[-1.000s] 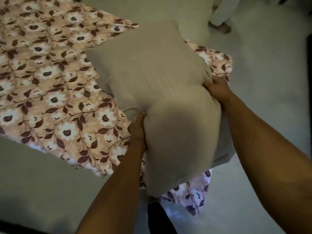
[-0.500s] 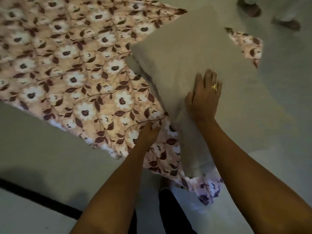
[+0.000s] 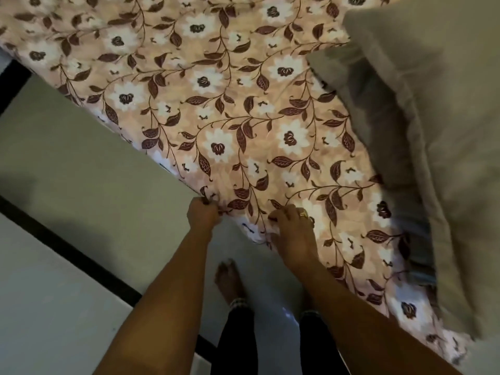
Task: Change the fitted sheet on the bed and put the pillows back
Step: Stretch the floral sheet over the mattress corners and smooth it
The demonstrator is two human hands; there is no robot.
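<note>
Here, at the near edge of the floral sheet (image 3: 216, 109), the left hand (image 3: 203, 214) clenches a bunch of fabric while the ringed right hand (image 3: 294, 229) grips the edge just beside it. A grey pillow (image 3: 438, 125) lies on the sheet's right side; a bare foot (image 3: 230, 280) stands below.

Both hands work the near edge of the bed (image 3: 189, 63): the left hand (image 3: 203, 215) grips a bunch of the floral sheet (image 3: 230, 104) right on that edge, and the right hand (image 3: 293, 228), gold ring (image 3: 303, 213) showing, pinches the cloth just beside it. A grey pillow (image 3: 446, 131) lies on the sheet along the bed's right side. A bare foot (image 3: 230, 280) stands on the floor (image 3: 81, 163) below.
</note>
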